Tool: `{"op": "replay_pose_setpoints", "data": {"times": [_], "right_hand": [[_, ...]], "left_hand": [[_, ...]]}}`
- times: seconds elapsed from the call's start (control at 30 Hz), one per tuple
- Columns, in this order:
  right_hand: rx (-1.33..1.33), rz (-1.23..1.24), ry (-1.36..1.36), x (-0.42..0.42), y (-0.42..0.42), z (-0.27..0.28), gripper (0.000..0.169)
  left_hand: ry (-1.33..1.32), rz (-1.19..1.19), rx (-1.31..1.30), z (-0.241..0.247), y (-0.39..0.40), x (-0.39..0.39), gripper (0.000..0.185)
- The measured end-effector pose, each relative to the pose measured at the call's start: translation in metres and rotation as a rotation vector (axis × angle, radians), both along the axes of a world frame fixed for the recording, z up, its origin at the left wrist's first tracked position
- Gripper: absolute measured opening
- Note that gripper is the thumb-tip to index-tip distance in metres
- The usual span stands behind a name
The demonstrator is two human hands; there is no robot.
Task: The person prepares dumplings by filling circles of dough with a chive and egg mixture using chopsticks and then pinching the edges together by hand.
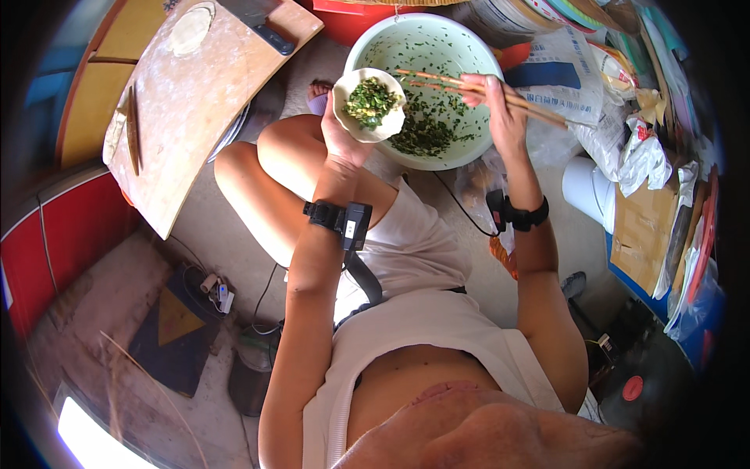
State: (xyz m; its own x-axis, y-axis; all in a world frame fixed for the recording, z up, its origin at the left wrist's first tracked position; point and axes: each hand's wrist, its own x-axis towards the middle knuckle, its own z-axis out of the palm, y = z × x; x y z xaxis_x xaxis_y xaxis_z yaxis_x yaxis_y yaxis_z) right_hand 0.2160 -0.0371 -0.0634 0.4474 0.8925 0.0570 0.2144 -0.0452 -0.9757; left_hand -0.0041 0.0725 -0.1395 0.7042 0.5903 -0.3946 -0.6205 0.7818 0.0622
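A round dough wrapper [394, 126] rests on the palm and fingers of my left hand [345, 140], its rim slightly cupped and wavy. Chopped green filling with yellowish bits [370, 104] is heaped in the middle of the wrapper. To the right, my right hand [498, 111] grips a pair of wooden chopsticks [433, 77], whose tips point left over a large pale green basin [469, 44]. More chopped green filling [425, 132] lies in the basin, mostly on the near side, with bits stuck to the wall. The wrapper overlaps the basin's left rim in view.
At upper left, a floured wooden board [193, 105] carries flat dough rounds [192, 26], a cleaver [261, 26] and a tapered rolling pin [132, 132]. Plastic bags [644, 152], a white bucket [589, 187] and a cardboard box [641, 234] crowd the right. A cable [463, 205] runs near the basin.
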Motion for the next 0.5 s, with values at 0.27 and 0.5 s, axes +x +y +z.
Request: {"op": "replay_pose_setpoints", "data": {"times": [0.27,0.5], "right_hand": [[-0.291,0.294,-0.256,0.003,0.011,-0.120,0.028],[-0.269,0.503,-0.359,0.009,-0.012,-0.128,0.035]], "left_hand": [[0.090,0.041,0.017,-0.013,0.001,-0.002,0.063],[0.112,0.029,0.057,-0.003,0.000,0.000,0.067]]}}
